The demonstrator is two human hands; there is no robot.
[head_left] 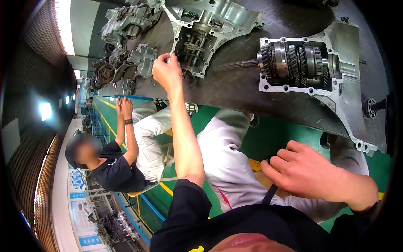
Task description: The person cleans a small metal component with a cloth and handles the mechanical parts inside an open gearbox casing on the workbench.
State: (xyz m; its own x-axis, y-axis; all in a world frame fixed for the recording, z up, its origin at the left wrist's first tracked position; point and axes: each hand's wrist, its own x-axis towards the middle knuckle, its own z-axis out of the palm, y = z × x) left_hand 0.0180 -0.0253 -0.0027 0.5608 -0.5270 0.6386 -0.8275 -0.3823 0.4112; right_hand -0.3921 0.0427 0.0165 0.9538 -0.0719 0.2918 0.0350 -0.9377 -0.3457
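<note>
Thumb and fingers pinched together, my left hand (168, 73) holds a small, pale, shiny piece at the edge of the open gearbox housing (226, 19), which has shafts and forks inside. What that piece is cannot be made out. My right hand (304, 172) is off the bench, above my lap, with its fingers curled; a small dark bit shows at the fingertips, too hidden to name. A dark strap (270, 194) runs just below it. On the right of the bench, a second housing half (346, 35) holds a gear set (294, 61) with a long splined shaft (237, 65).
Other metal castings (145, 59) crowd the far left of the dark bench (235, 94). A bearing on a shaft (370, 108) lies at the right edge. Beyond my left arm, a seated co-worker (121, 168) holds up thin tools at the bench. My legs are under the bench edge.
</note>
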